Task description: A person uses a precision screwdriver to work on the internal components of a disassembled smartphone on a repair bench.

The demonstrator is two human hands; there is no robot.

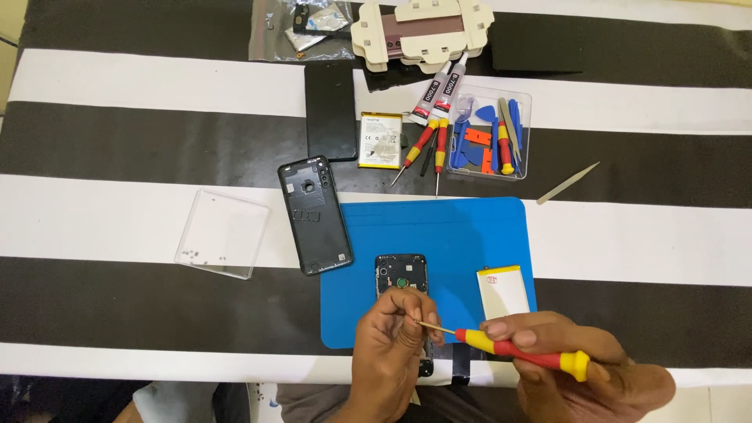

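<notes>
— What is held?
— A screwdriver [521, 352] is grasped by the right hand [580, 368]; its tip is pinched by the left hand [392, 345].
— And the phone [403, 282]?
— It lies on the blue mat [462, 235], partly covered by the left hand.

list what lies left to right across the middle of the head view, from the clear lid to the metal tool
clear lid → back cover → yellow battery → two loose screwdrivers → tool box → metal tool

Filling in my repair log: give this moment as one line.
left hand: steadies opened phone | right hand: holds red-yellow screwdriver, tip at left fingers | under: blue mat
</notes>
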